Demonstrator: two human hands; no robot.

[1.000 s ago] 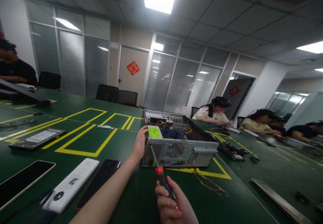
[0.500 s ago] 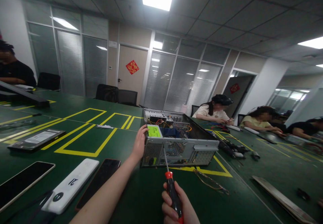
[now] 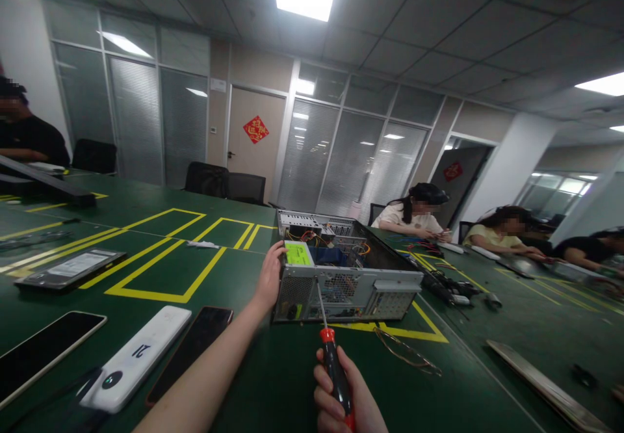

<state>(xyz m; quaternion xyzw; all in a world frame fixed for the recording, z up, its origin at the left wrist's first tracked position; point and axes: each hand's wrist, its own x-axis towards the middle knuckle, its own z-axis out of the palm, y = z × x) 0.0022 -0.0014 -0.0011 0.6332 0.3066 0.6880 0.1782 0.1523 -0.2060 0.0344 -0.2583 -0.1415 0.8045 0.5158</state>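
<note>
A computer case [image 3: 363, 293] lies on its side with its top open, its rear panel facing me. Inside its near left corner sits a power supply with a bright yellow-green label [image 3: 297, 254]. My left hand [image 3: 269, 278] rests against the case's left side, fingers curled over the upper edge by the label. My right hand [image 3: 344, 391] is wrapped round the black and red handle of a screwdriver [image 3: 336, 368]. The shaft points up and away, its tip at the rear panel near the power supply. Whether the tip sits in a screw is too small to tell.
On the green table [image 3: 244, 355] lie a hard drive [image 3: 73, 269], a white device marked 21 [image 3: 141, 355], two phones [image 3: 49, 352] [image 3: 192, 348] and glasses [image 3: 407, 352]. Cables and black parts [image 3: 451, 283] lie right of the case. Several people sit farther off.
Almost nothing differs. The screwdriver handle and my right hand have shifted very slightly; my left hand and the case stay in place.
</note>
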